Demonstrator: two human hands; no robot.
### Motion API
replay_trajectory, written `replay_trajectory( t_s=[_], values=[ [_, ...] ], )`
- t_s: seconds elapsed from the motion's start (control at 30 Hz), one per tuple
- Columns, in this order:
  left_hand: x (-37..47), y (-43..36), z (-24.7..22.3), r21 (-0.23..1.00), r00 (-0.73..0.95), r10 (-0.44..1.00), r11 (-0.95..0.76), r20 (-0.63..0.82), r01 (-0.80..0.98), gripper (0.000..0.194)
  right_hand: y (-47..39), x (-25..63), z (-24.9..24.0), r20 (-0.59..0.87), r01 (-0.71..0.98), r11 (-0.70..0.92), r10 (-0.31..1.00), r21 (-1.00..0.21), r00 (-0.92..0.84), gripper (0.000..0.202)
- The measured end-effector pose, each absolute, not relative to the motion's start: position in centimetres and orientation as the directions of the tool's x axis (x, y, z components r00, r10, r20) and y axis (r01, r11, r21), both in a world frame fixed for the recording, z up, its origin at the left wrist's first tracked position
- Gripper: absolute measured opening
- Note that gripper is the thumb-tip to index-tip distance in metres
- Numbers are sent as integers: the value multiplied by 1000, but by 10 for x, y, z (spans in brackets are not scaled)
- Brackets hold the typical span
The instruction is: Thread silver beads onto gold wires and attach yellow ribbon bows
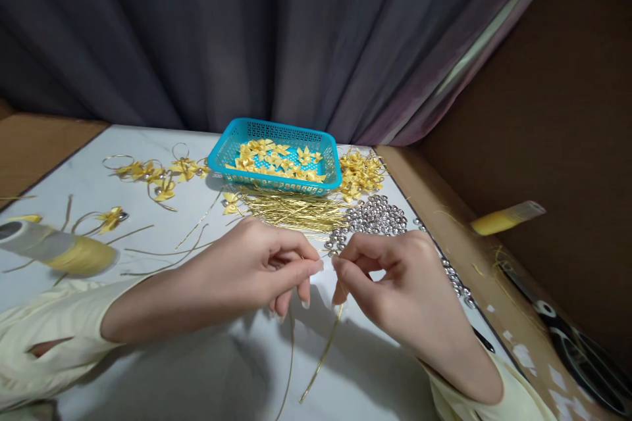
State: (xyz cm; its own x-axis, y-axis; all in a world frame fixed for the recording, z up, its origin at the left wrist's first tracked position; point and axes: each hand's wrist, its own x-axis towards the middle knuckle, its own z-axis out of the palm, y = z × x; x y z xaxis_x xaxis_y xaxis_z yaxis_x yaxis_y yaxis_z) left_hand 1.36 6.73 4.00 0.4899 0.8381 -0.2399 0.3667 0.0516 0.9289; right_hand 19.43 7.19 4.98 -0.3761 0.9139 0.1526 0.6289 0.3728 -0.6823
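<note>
My left hand and my right hand meet over the white board, thumb and forefinger pinched on each, their tips a small gap apart. A gold cord hangs below my right fingers, and a thinner-looking end drops beneath my left ones. Whether a bead sits between the fingertips I cannot tell. Just behind them lie a bundle of cut gold cords and a heap of silver beads.
A blue basket holds yellow ribbon flowers. Finished-looking flowers with cord loops lie left and right of it. A yellow thread spool is by my left forearm. Black scissors and another yellow spool lie right.
</note>
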Motion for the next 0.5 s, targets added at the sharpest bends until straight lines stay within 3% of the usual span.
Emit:
replay_trajectory(
  t_s=[0.5],
  values=[
    [15,68,40,940,482,846,61,-227,336,20,72,194,48,135,632,366,914,-683,-382,26]
  ],
)
